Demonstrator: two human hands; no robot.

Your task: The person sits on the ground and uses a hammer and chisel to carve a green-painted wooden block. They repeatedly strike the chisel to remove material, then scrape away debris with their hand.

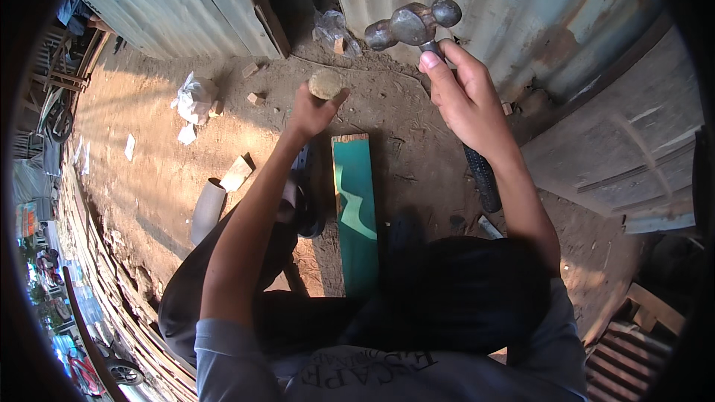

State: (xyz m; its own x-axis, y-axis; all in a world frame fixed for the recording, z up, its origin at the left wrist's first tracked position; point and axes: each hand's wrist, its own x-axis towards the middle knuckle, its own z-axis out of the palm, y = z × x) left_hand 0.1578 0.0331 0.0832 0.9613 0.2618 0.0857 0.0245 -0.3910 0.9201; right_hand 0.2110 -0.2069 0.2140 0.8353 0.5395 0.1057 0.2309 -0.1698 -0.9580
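My left hand [310, 112] grips a pale, round-topped piece [325, 83], apparently wood, seen end-on above the ground. In my right hand [467, 104] is a ball-peen hammer [412, 26], held near its dark metal head, with the black textured handle [480, 179] hanging down below my fingers. A green-painted board [351, 208] lies lengthwise between my legs, below both hands. Its far end is bare wood.
Corrugated metal sheets [521, 7] stand ahead. A grey panel [618, 149] leans at the right. Wood offcuts [237, 173], white plastic bags [195, 100] and a grey tube-like object [208, 208] lie on the dirt. Stacked slats [112, 275] line the left, wooden pieces [648, 305] the lower right.
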